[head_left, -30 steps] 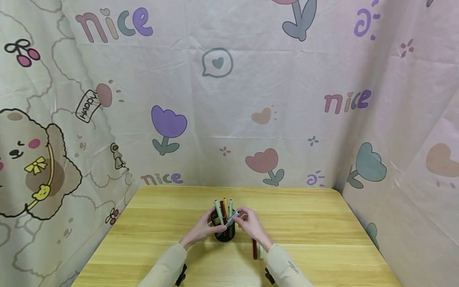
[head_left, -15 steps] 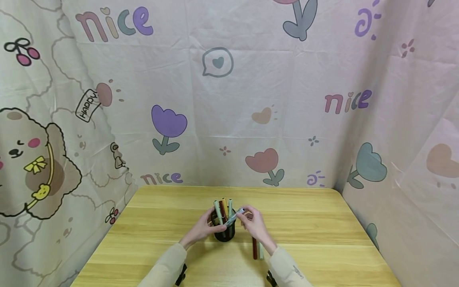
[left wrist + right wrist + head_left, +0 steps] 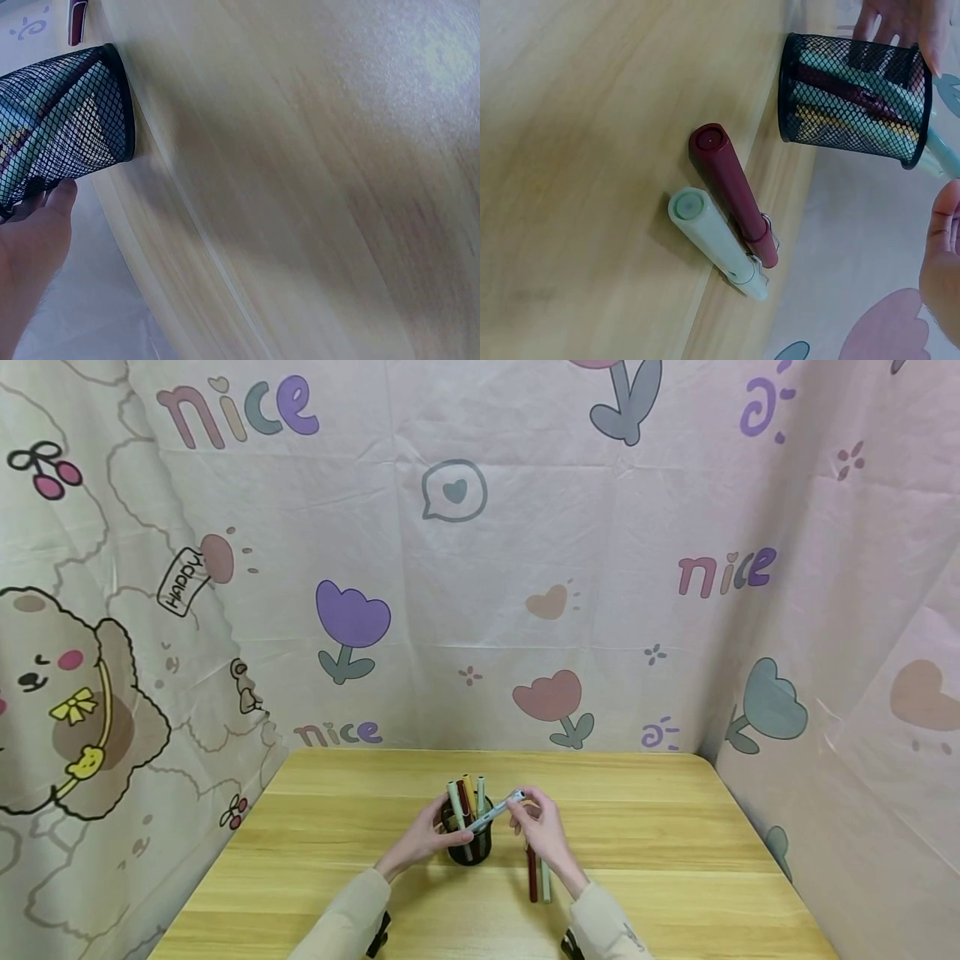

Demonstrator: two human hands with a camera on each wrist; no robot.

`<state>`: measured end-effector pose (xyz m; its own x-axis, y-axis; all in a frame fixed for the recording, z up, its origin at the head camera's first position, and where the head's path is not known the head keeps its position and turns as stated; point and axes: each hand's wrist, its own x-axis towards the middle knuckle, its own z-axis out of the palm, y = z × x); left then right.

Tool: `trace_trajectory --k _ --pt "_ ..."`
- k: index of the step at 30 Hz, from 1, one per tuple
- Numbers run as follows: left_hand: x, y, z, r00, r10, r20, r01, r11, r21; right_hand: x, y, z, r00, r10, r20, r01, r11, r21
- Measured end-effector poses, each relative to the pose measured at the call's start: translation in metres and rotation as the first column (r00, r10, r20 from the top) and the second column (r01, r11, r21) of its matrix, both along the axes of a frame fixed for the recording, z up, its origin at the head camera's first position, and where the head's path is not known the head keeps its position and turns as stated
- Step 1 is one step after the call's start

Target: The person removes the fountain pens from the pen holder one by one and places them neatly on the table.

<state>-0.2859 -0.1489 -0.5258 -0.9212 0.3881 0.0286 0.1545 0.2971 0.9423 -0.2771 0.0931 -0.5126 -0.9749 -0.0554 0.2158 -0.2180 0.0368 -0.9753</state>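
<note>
My left hand (image 3: 431, 835) grips the black mesh pen holder (image 3: 472, 853) at its upper left, the thumb across the front near the rim. Inside stand several pens: a pale green pen (image 3: 454, 800), a dark red one and a yellow one (image 3: 468, 787) among them. Between thumb and fingers, my right hand (image 3: 543, 827) pinches the upper end of a light blue pen (image 3: 495, 811). That pen slants down to the left, its lower end at the holder's mouth. In the left wrist view, fingers show against the mesh side of the holder (image 3: 112, 105).
On the wooden table (image 3: 360, 910), a dark red pen (image 3: 731, 187) and a pale green pen (image 3: 714, 234) lie side by side, to the right of the holder and below my right forearm. A printed curtain (image 3: 480, 610) hangs behind the table and at both sides.
My right hand has moved to the right, drawing the light blue pen's upper end outward and showing more of its length. The left hand and the holder have stayed nearly in place.
</note>
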Motion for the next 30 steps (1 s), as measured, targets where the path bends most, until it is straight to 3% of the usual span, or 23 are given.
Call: trace_trajectory --k 21,30 --pt "-0.001 -0.002 -0.003 1.0 -0.005 -0.001 0.005 1.0 -0.011 0.004 0.019 -0.001 0.996 -0.029 -0.088 0.009 0.976 -0.219" --pt "-0.002 -0.002 -0.003 1.0 -0.013 0.0 0.013 1.0 0.009 0.007 0.027 0.001 0.992 -0.092 -0.085 0.066 0.96 -0.272"
